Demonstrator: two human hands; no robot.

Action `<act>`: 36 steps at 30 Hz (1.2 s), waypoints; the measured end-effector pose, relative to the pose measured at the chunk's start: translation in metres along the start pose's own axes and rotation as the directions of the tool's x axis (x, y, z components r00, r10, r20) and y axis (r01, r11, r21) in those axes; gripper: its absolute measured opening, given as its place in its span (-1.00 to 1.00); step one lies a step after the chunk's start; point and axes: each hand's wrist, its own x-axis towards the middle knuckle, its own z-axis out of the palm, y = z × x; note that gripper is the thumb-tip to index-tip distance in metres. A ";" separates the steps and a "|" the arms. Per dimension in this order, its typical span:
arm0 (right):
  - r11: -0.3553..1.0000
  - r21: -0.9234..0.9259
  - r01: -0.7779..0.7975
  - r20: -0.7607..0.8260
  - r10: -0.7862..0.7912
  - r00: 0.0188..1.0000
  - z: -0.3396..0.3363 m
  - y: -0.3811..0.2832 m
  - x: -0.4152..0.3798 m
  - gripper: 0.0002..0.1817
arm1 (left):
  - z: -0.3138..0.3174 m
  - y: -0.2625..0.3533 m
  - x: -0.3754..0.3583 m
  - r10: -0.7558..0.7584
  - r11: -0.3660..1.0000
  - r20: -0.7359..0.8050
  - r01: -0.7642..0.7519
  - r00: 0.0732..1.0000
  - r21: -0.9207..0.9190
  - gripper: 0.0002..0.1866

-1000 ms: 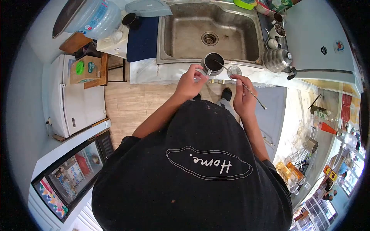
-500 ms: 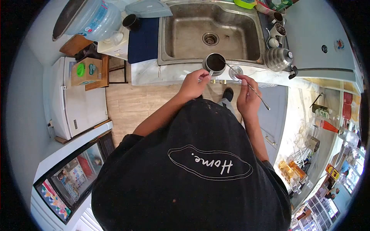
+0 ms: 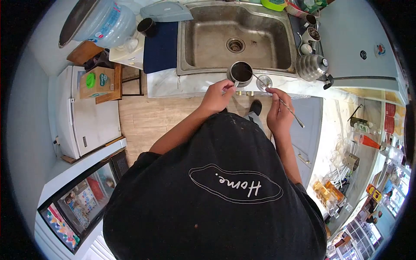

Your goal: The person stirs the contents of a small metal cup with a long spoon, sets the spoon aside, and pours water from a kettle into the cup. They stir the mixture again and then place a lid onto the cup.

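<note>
A steel pitcher (image 3: 240, 72) with dark liquid inside stands on the marble counter edge (image 3: 173, 84) in front of the sink (image 3: 236, 37). My left hand (image 3: 216, 96) grips its handle from the near side. My right hand (image 3: 277, 110) pinches a long thin metal spoon (image 3: 281, 103), whose tip points toward the pitcher and passes over a small round glass (image 3: 263, 81) just right of the pitcher.
A ribbed steel kettle (image 3: 313, 67) sits at the counter's right, with cups (image 3: 311, 34) behind it. A dark blue mat (image 3: 160, 41) and black cup (image 3: 146, 27) lie left of the sink. A water jug (image 3: 102, 19) and white fridge (image 3: 89, 115) stand at left.
The spoon has come out of the pitcher and drawn back to the right, over the small glass. My left hand stays on the handle.
</note>
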 end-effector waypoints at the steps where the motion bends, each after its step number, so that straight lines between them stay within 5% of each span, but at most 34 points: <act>1: 1.000 0.001 0.015 0.007 -0.015 1.000 0.000 -0.001 -0.001 -0.80 | 0.000 0.001 0.000 0.000 1.000 0.001 0.000 1.000 -0.004 -0.76; 36: 0.994 -0.055 0.097 -0.027 -0.098 0.995 0.016 -0.010 -0.006 -0.81 | 0.000 -0.004 0.000 -0.024 0.999 0.040 0.022 0.999 0.037 -0.72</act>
